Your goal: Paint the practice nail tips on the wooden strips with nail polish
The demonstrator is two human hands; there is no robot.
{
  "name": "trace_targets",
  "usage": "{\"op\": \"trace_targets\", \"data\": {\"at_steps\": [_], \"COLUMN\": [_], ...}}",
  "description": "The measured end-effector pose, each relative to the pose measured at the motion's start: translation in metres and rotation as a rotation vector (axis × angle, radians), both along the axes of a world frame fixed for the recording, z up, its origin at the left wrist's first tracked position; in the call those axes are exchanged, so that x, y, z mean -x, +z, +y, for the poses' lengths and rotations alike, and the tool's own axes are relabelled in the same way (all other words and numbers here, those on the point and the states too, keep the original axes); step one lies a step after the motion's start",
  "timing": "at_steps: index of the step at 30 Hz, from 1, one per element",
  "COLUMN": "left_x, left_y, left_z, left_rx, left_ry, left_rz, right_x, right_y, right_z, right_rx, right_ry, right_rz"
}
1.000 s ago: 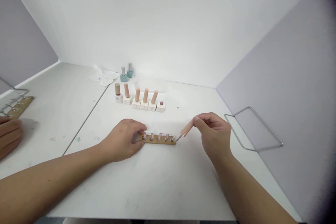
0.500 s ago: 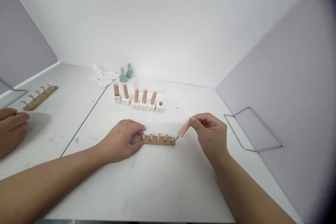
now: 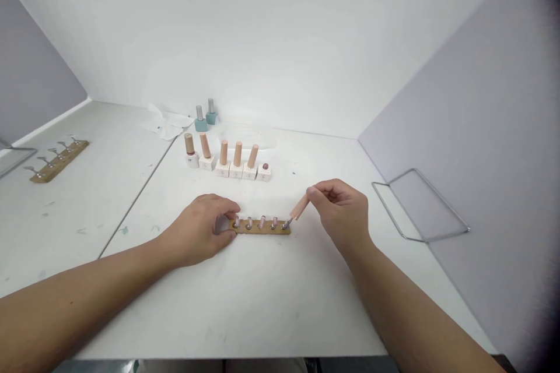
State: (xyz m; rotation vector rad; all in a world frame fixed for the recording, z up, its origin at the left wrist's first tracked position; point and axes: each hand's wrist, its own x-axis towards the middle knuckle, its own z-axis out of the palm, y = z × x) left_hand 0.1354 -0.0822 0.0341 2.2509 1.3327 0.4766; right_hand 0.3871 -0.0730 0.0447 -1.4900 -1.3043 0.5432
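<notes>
A small wooden strip with several nail tips on metal pegs lies on the white table in front of me. My left hand grips its left end, fingers curled round it. My right hand pinches a peach-capped polish brush, whose tip touches the rightmost nail tip on the strip. Behind stands a row of polish bottles with peach caps; the rightmost bottle has no cap.
Two teal bottles and a crumpled tissue sit near the back wall. A second wooden strip with pegs lies far left. A wire frame leans by the right partition. A seam divides two tabletops.
Another person's hand at the far left has withdrawn out of view, leaving the second strip on the table. My hands and the brush have barely shifted on the strip.
</notes>
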Motion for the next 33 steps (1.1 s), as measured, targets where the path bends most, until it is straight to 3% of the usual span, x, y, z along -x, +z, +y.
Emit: {"op": "trace_targets", "data": {"at_steps": [21,29,33], "left_x": [0.000,0.000,0.000], "left_y": [0.001,0.003,0.004], "left_z": [-0.001,-0.001,-0.001], "left_rx": [-0.009,0.000,0.015], "left_ry": [-0.001,0.000,0.003], "left_rz": [-0.005,-0.011,-0.008], "right_x": [0.008,0.001,0.001], "right_y": [0.008,0.012,0.009], "right_z": [-0.001,0.000,0.001], "right_rx": [-0.022,-0.011,-0.004], "right_ry": [-0.051,-0.135,-0.055], "right_rz": [-0.096,0.008,0.031]}}
